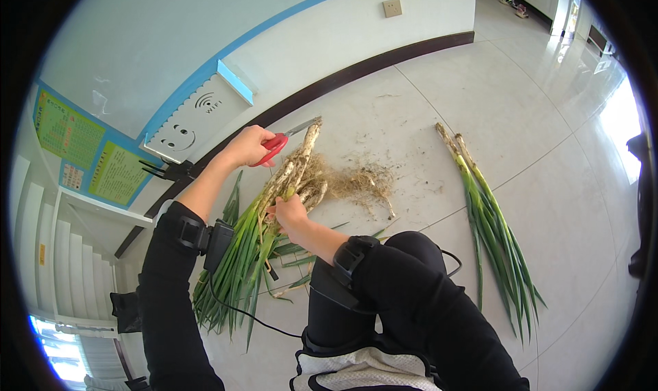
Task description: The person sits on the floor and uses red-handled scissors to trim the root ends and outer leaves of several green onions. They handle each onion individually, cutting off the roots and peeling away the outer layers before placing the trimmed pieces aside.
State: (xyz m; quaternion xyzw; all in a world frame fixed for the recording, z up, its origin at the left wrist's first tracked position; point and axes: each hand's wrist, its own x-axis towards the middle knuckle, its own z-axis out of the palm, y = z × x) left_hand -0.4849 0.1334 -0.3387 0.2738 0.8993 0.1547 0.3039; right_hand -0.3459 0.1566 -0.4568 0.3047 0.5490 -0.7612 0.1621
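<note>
My left hand (pixel 248 147) grips the red handles of a pair of scissors (pixel 299 128). The blades reach to the root end of a long green onion stalk (pixel 308 143). Lower on that stalk, my right hand (pixel 291 215) is closed around it. Under and beside it spreads a pile of green onions (pixel 234 262), pale soil-marked ends towards the wall and green leaves towards me. To the right of the pile, cut-off stringy roots (pixel 367 183) lie on the floor with bits of soil. My fingers partly hide the held stalk.
Two or so green onions (pixel 480 201) lie apart on the tiled floor (pixel 534 185) at right. A white box (pixel 198 113) is fixed to the wall at left, near posters (pixel 67 129) bearing writing. White steps (pixel 67 262) stand at far left. A black cable (pixel 247 316) hangs from my left armband.
</note>
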